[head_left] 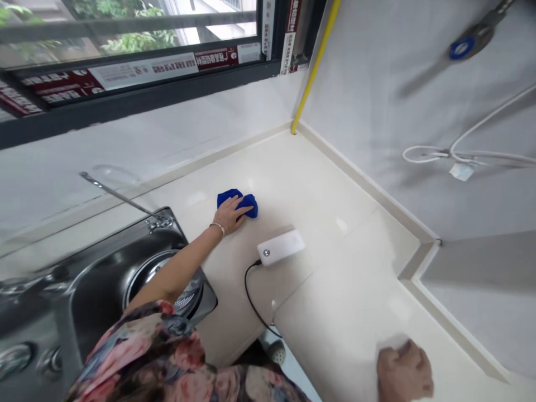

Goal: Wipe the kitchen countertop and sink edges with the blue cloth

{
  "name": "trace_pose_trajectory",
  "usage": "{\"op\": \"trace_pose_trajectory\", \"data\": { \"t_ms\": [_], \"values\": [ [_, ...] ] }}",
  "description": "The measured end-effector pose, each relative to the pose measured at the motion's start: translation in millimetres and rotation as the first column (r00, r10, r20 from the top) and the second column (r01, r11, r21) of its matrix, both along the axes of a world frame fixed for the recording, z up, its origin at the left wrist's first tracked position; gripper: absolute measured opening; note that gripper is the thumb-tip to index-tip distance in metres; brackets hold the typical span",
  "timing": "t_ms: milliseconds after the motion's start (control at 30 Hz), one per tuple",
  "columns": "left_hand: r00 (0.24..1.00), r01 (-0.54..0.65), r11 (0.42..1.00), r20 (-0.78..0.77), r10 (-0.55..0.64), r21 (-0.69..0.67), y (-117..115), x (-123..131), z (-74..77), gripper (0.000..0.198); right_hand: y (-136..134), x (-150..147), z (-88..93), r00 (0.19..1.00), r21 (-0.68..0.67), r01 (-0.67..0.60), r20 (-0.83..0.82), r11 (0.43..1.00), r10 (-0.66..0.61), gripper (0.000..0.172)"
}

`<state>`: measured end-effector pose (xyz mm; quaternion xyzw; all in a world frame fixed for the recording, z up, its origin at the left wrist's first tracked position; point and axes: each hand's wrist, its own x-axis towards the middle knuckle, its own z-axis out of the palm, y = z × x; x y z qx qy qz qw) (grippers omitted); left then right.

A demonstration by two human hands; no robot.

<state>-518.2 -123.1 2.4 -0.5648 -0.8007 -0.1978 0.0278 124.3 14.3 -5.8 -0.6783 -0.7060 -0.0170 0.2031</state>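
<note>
The blue cloth lay bunched on the pale countertop, under the left hand, its longer spread running across the view and tilting slightly down to the right. The cloth showed on both sides of that hand, whose fingers stretched over it; whether they pinched any fabric I cannot tell. Just beside it, toward the body and to the right, lay a white device, apart from the cloth, its long axis slanting up to the right and a black cable plugged into its left end. The sink sat to the left, under the forearm. The right hand, curled into a fist with nothing visible in it, was well apart, low on the right.
</note>
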Motion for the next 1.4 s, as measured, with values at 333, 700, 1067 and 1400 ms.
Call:
{"op": "trace_pose_trajectory", "data": {
  "t_ms": [333,700,1067,1400],
  "values": [
    [0.995,-0.090,0.993,-0.060,0.086,-0.073,-87,71,17.1,0.044,3,1,-18.7,1.000,0.183,0.000,-0.024,0.983,0.004,0.061],
    [0.997,-0.059,0.992,-0.063,0.052,-0.108,-142,153,19.9,0.044,2,-4,-8.2,0.999,0.152,0.013,-0.038,0.988,-0.007,0.053],
    [0.997,0.073,0.984,-0.013,-0.076,-0.162,-218,252,23.0,0.047,1,-2,-6.9,0.996,0.127,-0.001,-0.085,0.992,0.012,0.057],
    [0.998,0.055,0.981,0.037,-0.049,-0.186,-204,247,28.3,0.044,2,-1,-11.2,0.999,0.097,0.013,-0.046,0.995,-0.009,0.059]
  ]
}}
